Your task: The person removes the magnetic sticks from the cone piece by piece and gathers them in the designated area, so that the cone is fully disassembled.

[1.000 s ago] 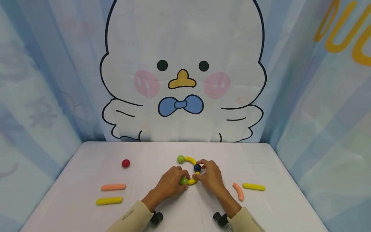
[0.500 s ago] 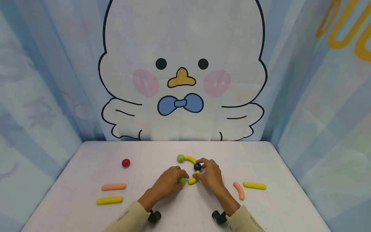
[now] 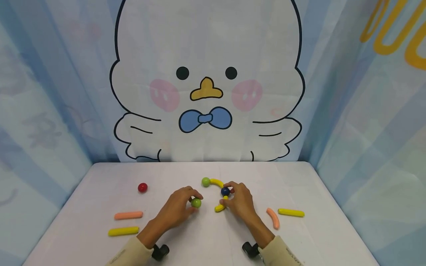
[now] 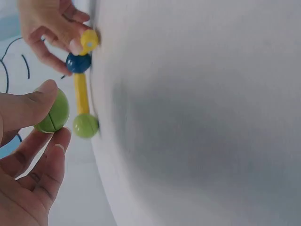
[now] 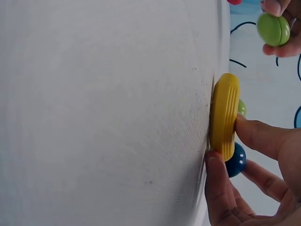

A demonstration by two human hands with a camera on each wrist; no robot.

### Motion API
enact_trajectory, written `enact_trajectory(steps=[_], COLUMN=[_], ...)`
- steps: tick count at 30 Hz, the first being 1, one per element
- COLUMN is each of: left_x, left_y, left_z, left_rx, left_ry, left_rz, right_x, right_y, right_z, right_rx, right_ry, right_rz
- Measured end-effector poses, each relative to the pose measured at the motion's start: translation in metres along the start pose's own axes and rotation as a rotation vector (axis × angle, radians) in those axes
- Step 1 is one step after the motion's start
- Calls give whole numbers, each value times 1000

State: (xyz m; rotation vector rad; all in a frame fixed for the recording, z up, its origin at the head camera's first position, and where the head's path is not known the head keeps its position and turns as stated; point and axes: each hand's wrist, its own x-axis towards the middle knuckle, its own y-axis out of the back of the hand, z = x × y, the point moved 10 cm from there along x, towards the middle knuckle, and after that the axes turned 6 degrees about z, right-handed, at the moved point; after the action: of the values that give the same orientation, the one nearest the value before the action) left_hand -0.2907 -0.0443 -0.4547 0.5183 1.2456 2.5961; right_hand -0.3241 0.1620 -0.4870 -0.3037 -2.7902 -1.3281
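My left hand (image 3: 178, 207) pinches a glossy green ball (image 3: 196, 203) between thumb and fingers. In the left wrist view, this green ball (image 4: 58, 113) is off the table. To its right, my right hand (image 3: 242, 199) holds a curved yellow stick (image 5: 224, 115) by one end, with a finger against the dark blue ball (image 3: 225, 191). That ball sits between this stick and another curved yellow stick (image 3: 217, 182), which has a second green ball (image 3: 206, 181) at its far end. The pieces form an open arc. Fingers hide part of the near stick.
A red ball (image 3: 142, 187) lies at the back left of the white table (image 3: 186, 244). Below it are straight orange (image 3: 128, 215) and yellow (image 3: 123, 231) sticks. On the right lie a curved orange stick (image 3: 273, 218) and a straight yellow stick (image 3: 291, 212).
The green ball in my left hand has come away from the near end of the curved yellow stick and moved left. My right hand has stayed at the blue ball and near stick.
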Motion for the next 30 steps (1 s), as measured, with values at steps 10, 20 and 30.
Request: enact_trajectory(steps=[10,20,30], left_x=[-10,-19,-28], left_y=[43,80,112], left_z=[-16,-34,-68], left_rx=[42,81,112], left_ry=[48,10,99], left_rz=[120,189,197], right_x=[-1,-1,0], right_y=[1,-1,-1], right_z=[0,2,1], right_rx=[7,4,4], right_ry=[-8,-15,6], right_rz=[-4,-6,5])
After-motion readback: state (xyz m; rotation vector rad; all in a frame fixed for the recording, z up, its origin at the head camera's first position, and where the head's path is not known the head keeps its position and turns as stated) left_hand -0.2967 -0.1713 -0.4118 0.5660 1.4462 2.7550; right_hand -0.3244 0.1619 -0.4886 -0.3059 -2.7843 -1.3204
